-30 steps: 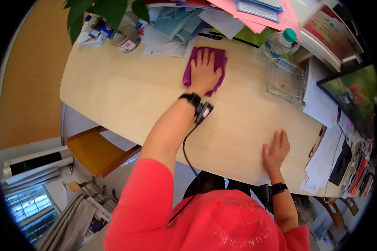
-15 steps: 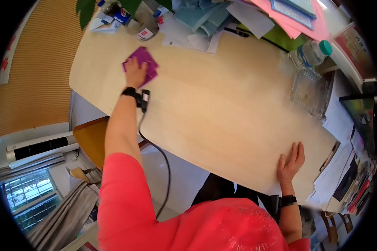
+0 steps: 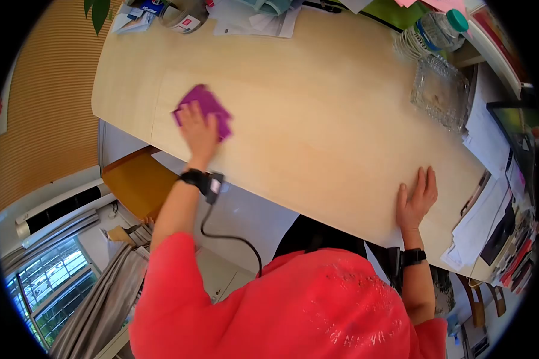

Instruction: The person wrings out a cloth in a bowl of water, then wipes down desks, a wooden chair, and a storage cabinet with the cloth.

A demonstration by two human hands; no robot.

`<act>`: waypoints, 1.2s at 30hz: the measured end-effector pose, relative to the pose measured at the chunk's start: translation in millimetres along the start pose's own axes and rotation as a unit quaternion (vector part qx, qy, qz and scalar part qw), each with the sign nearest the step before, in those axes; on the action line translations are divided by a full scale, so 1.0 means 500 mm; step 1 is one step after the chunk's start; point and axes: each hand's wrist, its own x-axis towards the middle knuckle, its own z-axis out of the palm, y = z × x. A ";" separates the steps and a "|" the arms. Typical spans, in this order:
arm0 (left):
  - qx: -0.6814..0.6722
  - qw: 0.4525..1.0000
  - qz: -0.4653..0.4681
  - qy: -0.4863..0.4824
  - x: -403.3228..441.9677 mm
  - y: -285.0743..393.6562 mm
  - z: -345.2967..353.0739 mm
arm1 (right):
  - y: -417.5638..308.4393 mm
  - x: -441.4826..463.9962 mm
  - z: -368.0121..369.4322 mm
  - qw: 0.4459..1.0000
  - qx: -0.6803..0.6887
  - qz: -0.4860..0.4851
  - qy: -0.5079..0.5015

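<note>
A folded purple cloth (image 3: 199,97) lies on the left part of the light wooden table (image 3: 293,131). My left hand (image 3: 200,133) holds it against the tabletop, palm down, with the fingers laid over it. Some of the cloth is hidden beneath that hand. Farther right, my right hand (image 3: 417,200) rests flat near the front edge, its thumb apart from the fingers and nothing in it. Both wrists wear black bands, and a cable runs from the left one.
A plastic bottle with a green cap (image 3: 440,29) and a clear glass tray (image 3: 440,93) stand at the right. Papers (image 3: 482,212) and a dark screen (image 3: 518,131) line that side. A jar (image 3: 184,17) and more papers (image 3: 254,21) sit along the far edge.
My left hand has drawn the purple cloth toward me across the table. My right hand stays flat on the tabletop. The view has tilted downward, so the far items sit higher.
</note>
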 end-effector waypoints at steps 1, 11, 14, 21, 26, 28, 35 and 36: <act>-0.009 0.999 0.039 -0.024 -0.037 0.080 -0.029 | 0.000 0.000 0.001 1.000 -0.003 -0.004 0.002; -0.156 0.935 0.257 -0.187 -0.171 0.260 -0.130 | 0.008 -0.011 0.012 1.000 -0.025 -0.009 0.003; -0.046 0.992 0.112 -0.034 -0.096 -0.001 -0.045 | 0.012 -0.012 0.013 1.000 -0.003 -0.019 0.012; 0.058 0.994 -0.092 -0.022 -0.056 -0.071 0.000 | -0.004 -0.005 0.007 1.000 -0.017 -0.009 0.017; -0.043 0.988 0.142 -0.048 -0.140 0.299 -0.052 | -0.002 -0.011 0.009 1.000 -0.017 -0.010 0.020; -0.120 0.965 0.220 -0.073 -0.200 0.414 -0.071 | 0.001 -0.014 0.008 1.000 -0.016 -0.010 0.022; -0.183 0.931 0.294 -0.113 -0.254 0.302 -0.127 | 0.017 -0.024 0.014 0.999 -0.005 -0.024 0.039; -0.132 0.952 0.266 -0.077 -0.226 0.233 -0.124 | 0.018 -0.025 0.016 0.999 -0.008 -0.027 0.044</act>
